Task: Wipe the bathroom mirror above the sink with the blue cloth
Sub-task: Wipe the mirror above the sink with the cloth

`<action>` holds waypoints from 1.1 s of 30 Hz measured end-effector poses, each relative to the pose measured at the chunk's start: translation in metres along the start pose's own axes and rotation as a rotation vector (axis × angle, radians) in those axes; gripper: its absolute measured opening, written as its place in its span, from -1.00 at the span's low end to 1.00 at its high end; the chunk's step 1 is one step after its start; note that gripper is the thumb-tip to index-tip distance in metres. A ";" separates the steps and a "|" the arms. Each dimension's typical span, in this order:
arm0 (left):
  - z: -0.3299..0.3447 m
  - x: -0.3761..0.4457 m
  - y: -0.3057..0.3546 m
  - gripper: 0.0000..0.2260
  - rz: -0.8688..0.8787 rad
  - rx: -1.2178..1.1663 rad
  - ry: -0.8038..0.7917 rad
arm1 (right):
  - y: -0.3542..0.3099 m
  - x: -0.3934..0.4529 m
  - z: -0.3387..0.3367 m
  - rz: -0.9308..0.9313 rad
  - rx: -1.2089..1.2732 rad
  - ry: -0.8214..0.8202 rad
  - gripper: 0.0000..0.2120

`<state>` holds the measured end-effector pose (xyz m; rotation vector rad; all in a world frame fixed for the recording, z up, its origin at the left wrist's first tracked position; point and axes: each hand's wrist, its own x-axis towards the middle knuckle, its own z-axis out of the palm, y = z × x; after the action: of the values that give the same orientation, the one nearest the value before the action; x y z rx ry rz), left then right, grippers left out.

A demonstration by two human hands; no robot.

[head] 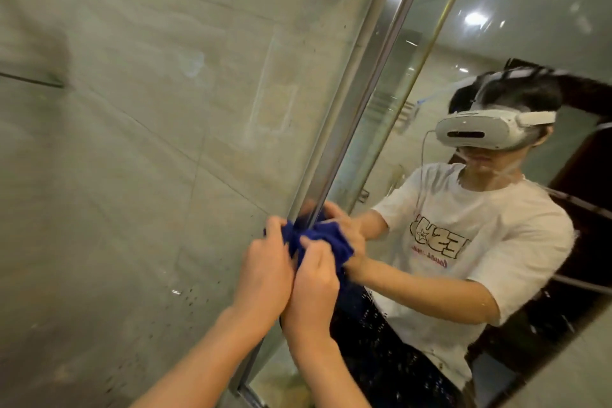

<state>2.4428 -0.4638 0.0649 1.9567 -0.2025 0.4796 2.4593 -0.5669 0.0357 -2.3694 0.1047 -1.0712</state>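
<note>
The blue cloth (319,237) is bunched up against the mirror (430,53) at its metal left frame (357,83). My left hand (265,272) grips the cloth's left side, fingers curled over it at the frame. My right hand (313,288) sits close beside it and pinches the cloth's lower right part. Both wrists touch. The mirror shows the reflection of a person in a white T-shirt and a white headset, with the cloth and hands doubled in the glass. Water droplets and streaks speckle the mirror's lower part.
A beige tiled wall (132,159) fills the left, with dark specks low down and a glass shelf edge (33,79) at the far left. The mirror's lower frame corner (245,391) lies below my arms. The sink is out of view.
</note>
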 end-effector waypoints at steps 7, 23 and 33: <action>-0.019 0.018 0.021 -0.79 0.020 0.004 0.049 | -0.048 0.001 -0.034 -0.174 -0.006 0.110 -0.83; -0.044 0.080 0.097 -0.71 0.407 -0.212 0.239 | -0.093 0.094 -0.057 -0.369 0.098 0.573 -0.76; -0.025 0.041 0.056 -0.76 0.168 -0.178 0.169 | -0.060 0.045 -0.045 -0.355 0.170 0.297 -0.74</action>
<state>2.4541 -0.4620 0.1381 1.7231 -0.2926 0.7099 2.4493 -0.5472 0.1202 -2.1089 -0.3003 -1.5300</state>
